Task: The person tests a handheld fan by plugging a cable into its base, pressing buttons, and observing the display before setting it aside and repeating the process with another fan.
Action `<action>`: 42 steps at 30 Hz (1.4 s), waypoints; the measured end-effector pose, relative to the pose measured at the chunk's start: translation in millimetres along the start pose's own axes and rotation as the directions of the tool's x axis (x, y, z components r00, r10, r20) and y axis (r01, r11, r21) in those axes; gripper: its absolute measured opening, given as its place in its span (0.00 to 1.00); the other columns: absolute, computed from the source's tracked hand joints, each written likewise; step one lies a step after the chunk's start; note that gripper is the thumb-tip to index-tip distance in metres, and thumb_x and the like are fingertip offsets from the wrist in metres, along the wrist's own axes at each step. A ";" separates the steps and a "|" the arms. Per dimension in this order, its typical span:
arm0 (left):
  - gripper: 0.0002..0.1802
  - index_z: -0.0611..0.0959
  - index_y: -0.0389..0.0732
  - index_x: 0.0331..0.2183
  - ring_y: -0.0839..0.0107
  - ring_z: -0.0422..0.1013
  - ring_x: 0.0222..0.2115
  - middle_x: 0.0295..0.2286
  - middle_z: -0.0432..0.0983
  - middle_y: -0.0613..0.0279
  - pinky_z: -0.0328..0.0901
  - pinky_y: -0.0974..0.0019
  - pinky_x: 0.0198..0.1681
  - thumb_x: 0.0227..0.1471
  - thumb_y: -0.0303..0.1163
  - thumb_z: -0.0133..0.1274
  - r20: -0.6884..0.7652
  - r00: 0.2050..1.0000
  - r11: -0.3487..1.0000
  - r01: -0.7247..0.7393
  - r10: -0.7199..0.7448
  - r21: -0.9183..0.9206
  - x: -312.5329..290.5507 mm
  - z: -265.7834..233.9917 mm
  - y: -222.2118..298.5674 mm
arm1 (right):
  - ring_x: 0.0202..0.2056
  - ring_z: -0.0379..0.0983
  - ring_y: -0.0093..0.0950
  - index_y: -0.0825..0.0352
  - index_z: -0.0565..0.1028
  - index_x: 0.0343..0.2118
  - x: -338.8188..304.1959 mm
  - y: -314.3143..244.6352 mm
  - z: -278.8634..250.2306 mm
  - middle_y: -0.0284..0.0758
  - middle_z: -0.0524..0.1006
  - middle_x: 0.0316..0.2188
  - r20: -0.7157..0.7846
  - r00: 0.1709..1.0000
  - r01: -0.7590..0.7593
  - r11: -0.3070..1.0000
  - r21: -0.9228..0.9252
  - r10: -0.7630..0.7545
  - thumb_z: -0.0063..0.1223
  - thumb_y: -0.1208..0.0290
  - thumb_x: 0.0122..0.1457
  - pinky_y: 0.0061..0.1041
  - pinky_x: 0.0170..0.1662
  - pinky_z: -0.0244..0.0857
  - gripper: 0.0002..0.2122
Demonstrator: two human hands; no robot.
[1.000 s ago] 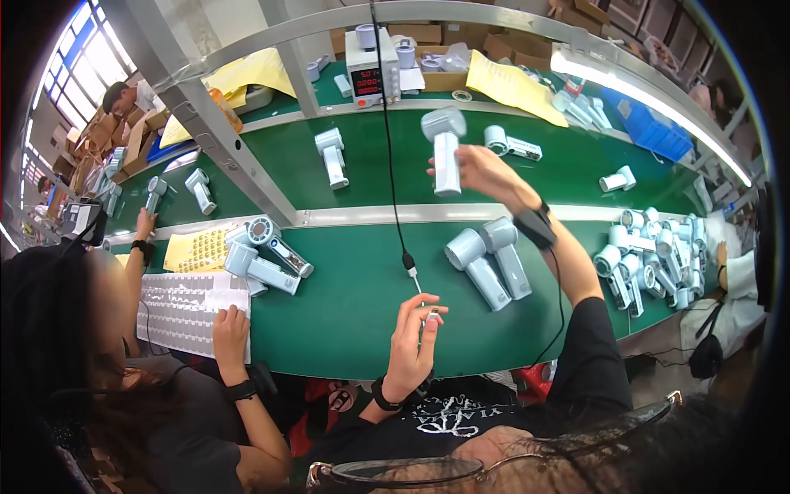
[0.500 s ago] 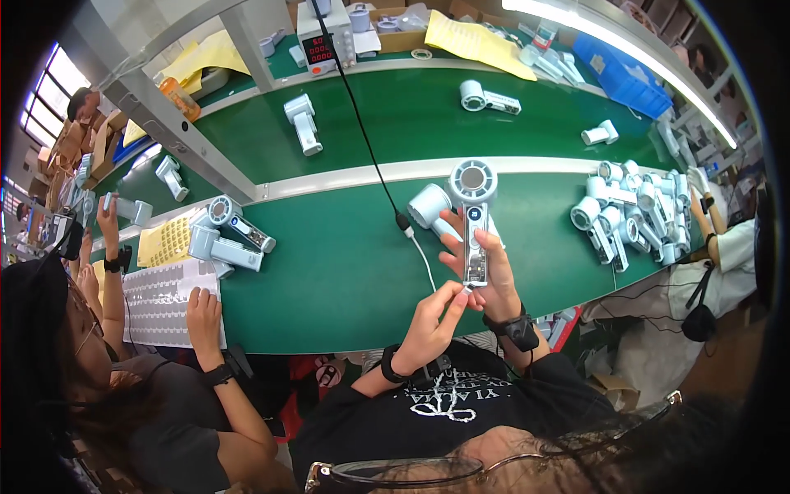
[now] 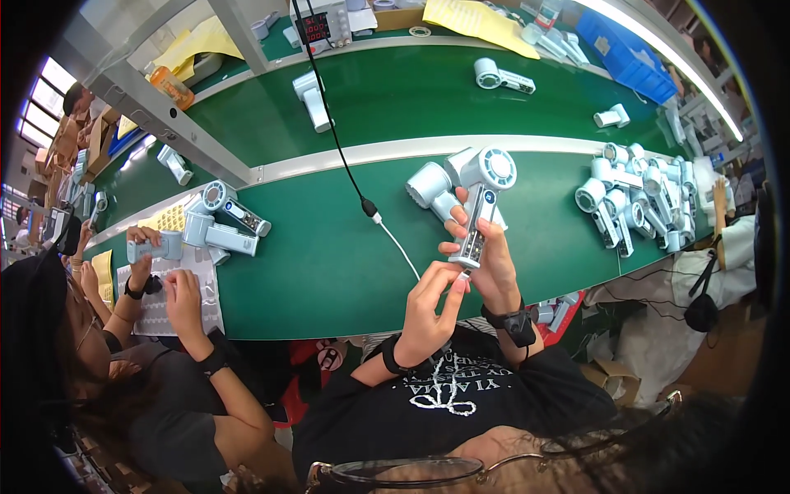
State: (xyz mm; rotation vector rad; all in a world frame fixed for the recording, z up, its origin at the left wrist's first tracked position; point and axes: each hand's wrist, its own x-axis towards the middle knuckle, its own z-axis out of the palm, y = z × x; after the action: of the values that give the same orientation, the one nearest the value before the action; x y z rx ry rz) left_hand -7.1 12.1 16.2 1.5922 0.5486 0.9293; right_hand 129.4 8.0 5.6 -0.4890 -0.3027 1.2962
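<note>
A pale blue handheld fan (image 3: 472, 235) with a round grille head and a clear-fronted handle is gripped in my right hand (image 3: 497, 267), tilted, head away from me. My left hand (image 3: 429, 311) pinches the white cable's plug (image 3: 466, 274) at the handle's bottom end; whether it is fully seated cannot be told. The white cable (image 3: 398, 248) runs from there to a black cable (image 3: 350, 169) hanging from above. Just behind the held fan, another pale blue fan (image 3: 429, 184) lies on the green table, with one more partly hidden beside it.
Many fans are piled (image 3: 629, 198) at the right; several lie together (image 3: 218, 226) at the left. A metal rail (image 3: 329, 160) crosses the table. Beyond it are single fans, a power supply (image 3: 319, 25) and a blue bin (image 3: 627, 58). A co-worker's hand (image 3: 141, 244) holds a fan at left.
The held fan has tilted, its head going right, and its handle display looks dimmer. Both my hands keep their grip. The co-worker at left has brought a fan over the sheet. The view has shifted slightly.
</note>
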 end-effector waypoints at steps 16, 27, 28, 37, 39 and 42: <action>0.10 0.74 0.30 0.30 0.78 0.68 0.20 0.20 0.71 0.62 0.61 0.77 0.26 0.61 0.26 0.42 0.032 0.964 0.936 0.266 -0.266 -0.232 -5.5 -5.2 -5.1 | 0.31 0.65 0.20 0.62 0.53 0.56 -1.7 8.6 9.1 0.31 0.64 0.33 0.085 0.972 0.231 0.955 -0.185 -0.219 0.53 0.81 0.50 0.27 0.35 0.65 0.31; 0.10 0.74 0.31 0.28 0.82 0.62 0.18 0.18 0.67 0.66 0.56 0.77 0.20 0.61 0.26 0.42 0.098 0.953 0.944 0.300 -0.288 -0.141 -2.2 -13.9 -9.3 | 0.29 0.64 0.19 0.62 0.53 0.55 0.5 8.2 5.5 0.31 0.63 0.31 0.123 0.939 0.343 0.832 -0.436 -0.322 0.56 0.78 0.49 0.24 0.31 0.63 0.32; 0.10 0.74 0.31 0.28 0.82 0.62 0.17 0.18 0.67 0.67 0.56 0.77 0.20 0.61 0.26 0.42 0.130 0.952 0.953 0.291 -0.278 -0.089 -2.3 -16.1 -9.2 | 0.28 0.64 0.19 0.62 0.53 0.55 0.2 7.5 4.8 0.31 0.63 0.31 0.122 0.952 0.305 0.852 -0.425 -0.280 0.56 0.78 0.48 0.24 0.31 0.63 0.32; 0.10 0.75 0.32 0.29 0.82 0.64 0.20 0.18 0.68 0.68 0.58 0.77 0.23 0.60 0.25 0.43 0.194 0.914 0.884 0.397 -0.357 -0.247 -3.8 -18.4 -14.4 | 0.26 0.66 0.20 0.67 0.53 0.55 0.9 4.2 10.2 0.32 0.64 0.30 0.123 0.971 0.240 0.863 -0.444 -0.206 0.57 0.78 0.48 0.25 0.31 0.64 0.32; 0.09 0.76 0.31 0.30 0.81 0.65 0.20 0.19 0.70 0.66 0.59 0.76 0.24 0.59 0.26 0.45 0.215 0.917 0.885 0.385 -0.335 -0.261 -2.1 -20.6 -13.8 | 0.26 0.66 0.20 0.67 0.53 0.56 0.9 1.0 12.3 0.33 0.64 0.30 0.141 0.972 0.231 0.869 -0.437 -0.187 0.57 0.78 0.48 0.25 0.31 0.64 0.32; 0.08 0.77 0.31 0.32 0.79 0.68 0.21 0.19 0.73 0.64 0.61 0.75 0.25 0.57 0.26 0.48 0.253 0.922 0.885 0.362 -0.294 -0.292 -0.3 -24.5 -15.1 | 0.26 0.67 0.21 0.68 0.53 0.56 -1.7 -2.7 14.2 0.33 0.64 0.30 0.132 0.986 0.155 0.869 -0.470 -0.104 0.57 0.78 0.48 0.25 0.31 0.65 0.33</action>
State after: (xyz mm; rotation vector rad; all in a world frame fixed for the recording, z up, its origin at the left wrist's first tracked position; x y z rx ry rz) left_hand -25.0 29.9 2.3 1.2187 0.4714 0.5585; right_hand 124.4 8.3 19.3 -0.8090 -0.7439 1.1112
